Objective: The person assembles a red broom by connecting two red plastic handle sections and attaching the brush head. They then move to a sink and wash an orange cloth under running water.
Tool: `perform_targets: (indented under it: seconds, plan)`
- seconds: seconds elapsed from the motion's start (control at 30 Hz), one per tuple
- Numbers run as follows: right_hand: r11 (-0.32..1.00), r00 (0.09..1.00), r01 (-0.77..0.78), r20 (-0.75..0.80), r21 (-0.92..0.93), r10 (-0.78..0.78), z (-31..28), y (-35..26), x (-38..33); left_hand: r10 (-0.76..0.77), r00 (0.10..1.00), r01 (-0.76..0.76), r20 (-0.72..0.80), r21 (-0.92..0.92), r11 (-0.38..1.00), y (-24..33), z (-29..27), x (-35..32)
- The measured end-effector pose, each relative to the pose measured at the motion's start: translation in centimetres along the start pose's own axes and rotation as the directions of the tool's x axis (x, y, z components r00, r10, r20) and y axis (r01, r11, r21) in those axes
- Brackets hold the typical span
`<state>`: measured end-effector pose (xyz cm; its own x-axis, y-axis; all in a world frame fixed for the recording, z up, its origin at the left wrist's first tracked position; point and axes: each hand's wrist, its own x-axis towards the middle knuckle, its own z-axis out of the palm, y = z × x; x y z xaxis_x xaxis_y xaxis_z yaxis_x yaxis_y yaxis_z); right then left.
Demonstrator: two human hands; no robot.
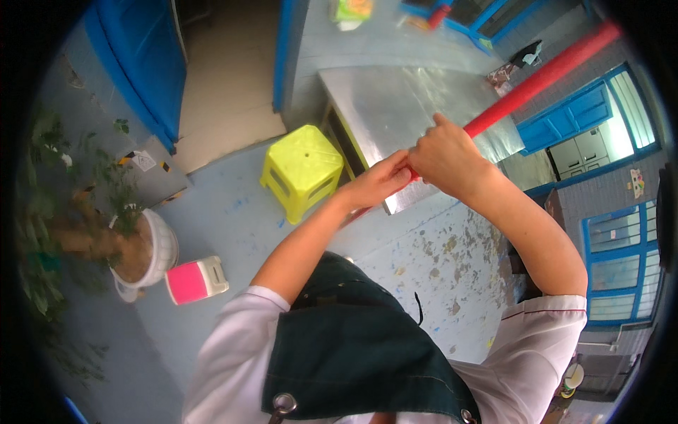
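Note:
A long red pole slants from the upper right down to my hands. It looks smooth and rounded; its kind does not show. My right hand is closed around it, with the index finger's knuckle raised. Just below and to the left, my left hand grips the pole too, close against the right hand. A thin reddish length shows beneath my left forearm, mostly hidden, so I cannot tell what the lower end carries. Both hands are in front of the near edge of a metal-topped table.
A yellow plastic stool stands left of the table. Farther left are a small pink-topped stool and a plant in a white pot. A blue door stands ajar at the upper left. Paint is worn off the grey floor.

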<state>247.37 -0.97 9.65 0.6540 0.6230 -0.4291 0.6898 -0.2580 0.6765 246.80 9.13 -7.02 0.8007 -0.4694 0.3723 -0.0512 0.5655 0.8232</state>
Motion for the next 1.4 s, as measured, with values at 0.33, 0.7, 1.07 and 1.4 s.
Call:
perform_targets:
  seconds: [0.33, 0.7, 1.07, 1.4]
  plan:
    - [0.047, -0.01, 0.533, -0.049, 0.845, 0.999, 0.0, 4.2, -4.6, -0.047, 0.998, 0.055, -0.037, 0.234, 0.971, 0.6, 0.1, 1.5]
    - [-0.241, 0.346, 0.807, -0.1, 0.539, 0.933, -1.3, 4.6, -3.4, -0.322, 0.941, 0.331, -0.1, 0.461, 0.824, -4.8, 0.0, -0.4]
    - [-0.104, 0.052, 0.724, 0.097, 0.681, 0.994, -4.9, 2.9, -6.3, -0.254, 0.948, 0.319, -0.193, 0.55, 0.772, -4.7, 1.5, 0.4]
    - [-0.072, 0.03, 0.744, 0.074, 0.665, 0.997, -6.2, 2.1, -7.0, -0.134, 0.98, 0.191, -0.145, 0.525, 0.83, -6.0, 2.3, 0.0]
